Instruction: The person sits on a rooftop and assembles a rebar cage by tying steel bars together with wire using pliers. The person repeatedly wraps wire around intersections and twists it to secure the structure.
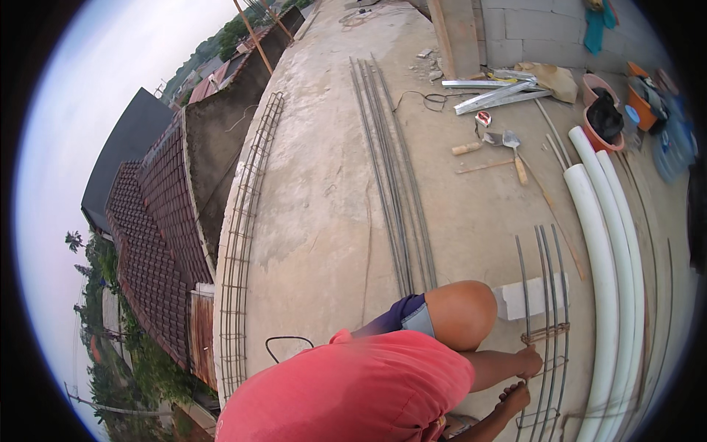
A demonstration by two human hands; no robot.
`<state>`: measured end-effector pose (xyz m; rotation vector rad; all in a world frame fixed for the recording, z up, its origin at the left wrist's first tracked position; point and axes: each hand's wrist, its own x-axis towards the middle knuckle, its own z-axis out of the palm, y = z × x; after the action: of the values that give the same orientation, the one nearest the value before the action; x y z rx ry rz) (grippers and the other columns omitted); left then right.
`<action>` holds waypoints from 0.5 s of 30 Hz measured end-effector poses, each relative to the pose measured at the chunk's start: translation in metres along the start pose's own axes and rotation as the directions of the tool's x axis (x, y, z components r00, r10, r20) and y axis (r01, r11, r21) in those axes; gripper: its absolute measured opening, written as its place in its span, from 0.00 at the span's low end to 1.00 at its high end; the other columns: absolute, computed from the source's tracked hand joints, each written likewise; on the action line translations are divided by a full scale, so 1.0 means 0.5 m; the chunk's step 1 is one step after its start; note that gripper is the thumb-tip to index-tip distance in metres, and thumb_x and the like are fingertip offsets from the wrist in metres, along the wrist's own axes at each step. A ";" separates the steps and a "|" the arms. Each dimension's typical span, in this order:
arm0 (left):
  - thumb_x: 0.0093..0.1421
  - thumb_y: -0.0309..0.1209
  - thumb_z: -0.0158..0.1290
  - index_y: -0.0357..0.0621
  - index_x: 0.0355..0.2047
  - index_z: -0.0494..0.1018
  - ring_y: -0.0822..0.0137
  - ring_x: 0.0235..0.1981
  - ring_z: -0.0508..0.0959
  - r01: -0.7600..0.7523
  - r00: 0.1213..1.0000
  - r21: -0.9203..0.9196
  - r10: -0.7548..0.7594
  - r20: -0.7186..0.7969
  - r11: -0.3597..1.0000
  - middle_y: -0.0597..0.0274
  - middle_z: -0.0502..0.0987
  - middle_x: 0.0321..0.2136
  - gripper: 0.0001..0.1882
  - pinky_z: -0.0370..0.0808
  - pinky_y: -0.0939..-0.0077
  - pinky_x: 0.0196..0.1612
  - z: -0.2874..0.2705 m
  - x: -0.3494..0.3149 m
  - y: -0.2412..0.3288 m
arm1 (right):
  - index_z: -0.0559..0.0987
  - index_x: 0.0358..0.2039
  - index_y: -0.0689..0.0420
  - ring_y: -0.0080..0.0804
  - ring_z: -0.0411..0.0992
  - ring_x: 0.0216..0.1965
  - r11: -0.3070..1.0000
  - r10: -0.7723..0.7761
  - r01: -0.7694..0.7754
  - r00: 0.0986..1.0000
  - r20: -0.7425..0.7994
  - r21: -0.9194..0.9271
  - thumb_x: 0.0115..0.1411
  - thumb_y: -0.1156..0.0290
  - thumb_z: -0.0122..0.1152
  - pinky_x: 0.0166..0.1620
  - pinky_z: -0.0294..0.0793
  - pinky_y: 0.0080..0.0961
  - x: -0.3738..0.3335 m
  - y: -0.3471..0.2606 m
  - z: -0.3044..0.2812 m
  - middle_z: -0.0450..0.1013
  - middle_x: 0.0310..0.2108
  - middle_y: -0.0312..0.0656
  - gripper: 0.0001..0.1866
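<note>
Beside my left knee lies a small rebar cage (546, 291) of several long steel bars, on the concrete floor. A bunch of rusty stirrups (546, 332) is gathered round the bars, just beyond my hands. My left hand (529, 362) is closed round the cage's nearest bar, a little below the stirrups. Close below it, my right hand (514, 398) has its fingers curled together at the same bar. What these fingers pinch is too small to make out. A pale flat slab (508, 300) lies under the far part of the bars.
Thick white pipes (589, 214) run along the right. Ahead lie loose rebars (390, 177), a trowel (511, 140), a hammer (519, 168) and metal channels (493, 97). Buckets (605, 121) stand far right. A long rebar cage (247, 214) follows the roof edge at left.
</note>
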<state>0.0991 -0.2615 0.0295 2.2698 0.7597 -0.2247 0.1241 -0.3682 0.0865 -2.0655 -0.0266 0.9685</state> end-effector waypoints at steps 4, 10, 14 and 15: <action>0.44 0.32 0.60 0.51 0.22 0.80 0.61 0.37 0.80 0.004 1.000 0.059 -0.003 -0.027 0.998 0.60 0.81 0.27 0.04 0.66 0.59 0.48 0.008 -0.005 0.005 | 0.73 0.22 0.66 0.30 0.66 0.13 0.912 -0.235 0.250 0.968 0.085 -0.324 0.53 0.72 0.49 0.14 0.61 0.28 -0.026 0.007 -0.025 0.70 0.16 0.45 0.11; 0.45 0.33 0.59 0.48 0.23 0.80 0.59 0.34 0.80 -0.009 1.000 0.066 0.008 0.003 0.998 0.59 0.80 0.28 0.06 0.65 0.59 0.42 -0.031 -0.016 -0.009 | 0.77 0.25 0.67 0.37 0.71 0.18 0.604 -0.480 0.558 0.825 0.300 -0.569 0.57 0.71 0.52 0.25 0.68 0.35 0.046 -0.030 -0.026 0.73 0.17 0.48 0.12; 0.54 0.45 0.58 0.54 0.30 0.82 0.57 0.39 0.79 -0.038 0.996 0.061 0.032 0.088 0.997 0.60 0.80 0.32 0.12 0.64 0.56 0.43 -0.074 -0.022 -0.013 | 0.77 0.24 0.65 0.29 0.70 0.13 0.779 -0.454 0.396 0.891 -0.001 -0.486 0.60 0.69 0.54 0.20 0.69 0.28 0.077 0.012 -0.054 0.72 0.16 0.43 0.13; 0.53 0.45 0.58 0.54 0.31 0.82 0.58 0.40 0.79 -0.021 0.995 0.059 0.015 0.102 0.998 0.61 0.80 0.33 0.12 0.64 0.56 0.44 -0.078 -0.021 -0.008 | 0.77 0.26 0.66 0.50 0.74 0.24 0.802 -0.391 0.317 0.919 -0.044 -0.507 0.58 0.68 0.56 0.32 0.71 0.41 0.074 0.021 -0.055 0.74 0.21 0.53 0.13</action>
<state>0.0860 -0.2372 0.0594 2.3013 0.6881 -0.3560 0.1646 -0.3814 0.0658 -2.4677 -0.6261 0.6083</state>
